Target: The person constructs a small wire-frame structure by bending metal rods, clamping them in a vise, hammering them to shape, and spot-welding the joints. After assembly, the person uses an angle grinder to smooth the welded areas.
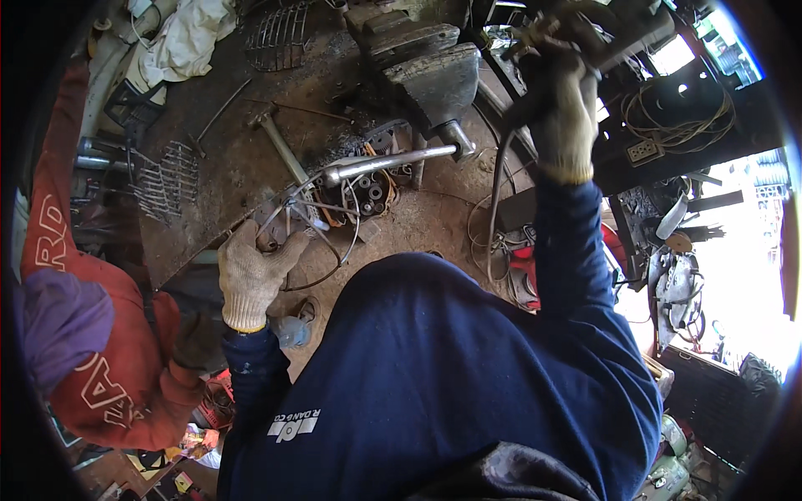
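Note:
My left hand [253,275], in a pale work glove, is at the bench's front edge. Its fingers and thumb close around the near end of a frame of bent thin metal rods [313,203]; the exact grip is partly hidden. My right hand [570,125], gloved too, is raised at the far right, wrapped around a dark tool [547,79] that is blurred. A dark cable [499,192] hangs down beside it. Between my hands stands a large bench vise [434,83], with its long steel handle [401,160] reaching left over the rod frame.
A hammer [282,148] and rod grids [167,179] lie on the dark metal bench [219,150]. A co-worker in a red hoodie [109,334] is close on my left. A shelf with coiled wire [681,117] and a socket [644,151] stands right.

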Available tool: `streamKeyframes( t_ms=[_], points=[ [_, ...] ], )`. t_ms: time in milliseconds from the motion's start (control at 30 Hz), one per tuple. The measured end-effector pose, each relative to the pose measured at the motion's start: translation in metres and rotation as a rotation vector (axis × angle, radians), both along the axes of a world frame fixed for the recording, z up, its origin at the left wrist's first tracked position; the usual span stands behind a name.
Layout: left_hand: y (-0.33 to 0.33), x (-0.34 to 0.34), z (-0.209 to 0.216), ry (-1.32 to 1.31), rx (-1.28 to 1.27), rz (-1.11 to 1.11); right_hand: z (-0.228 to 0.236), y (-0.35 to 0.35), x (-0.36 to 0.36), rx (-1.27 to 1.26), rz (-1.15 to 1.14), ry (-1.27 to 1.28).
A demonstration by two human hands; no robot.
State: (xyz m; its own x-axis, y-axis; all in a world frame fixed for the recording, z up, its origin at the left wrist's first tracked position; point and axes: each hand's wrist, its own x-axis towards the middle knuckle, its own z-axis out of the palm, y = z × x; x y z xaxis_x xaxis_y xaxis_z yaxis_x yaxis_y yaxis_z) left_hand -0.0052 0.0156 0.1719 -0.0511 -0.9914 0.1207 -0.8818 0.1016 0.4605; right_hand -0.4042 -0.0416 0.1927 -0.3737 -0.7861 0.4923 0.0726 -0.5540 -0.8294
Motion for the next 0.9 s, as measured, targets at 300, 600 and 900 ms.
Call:
streamKeyframes(
  t_ms=[300,600,900],
  points=[
    [0.012,-0.001,-0.003,0.050,0.012,0.072,0.040,-0.060,0.030,0.317,-0.122,0.403],
    [0.016,0.001,-0.017,0.005,-0.031,0.052,-0.011,-0.047,0.007,0.352,-0.325,0.825],
    [0.004,0.000,-0.018,0.048,-0.050,0.006,-0.029,-0.044,0.003,0.405,-0.210,0.609]
  ],
)
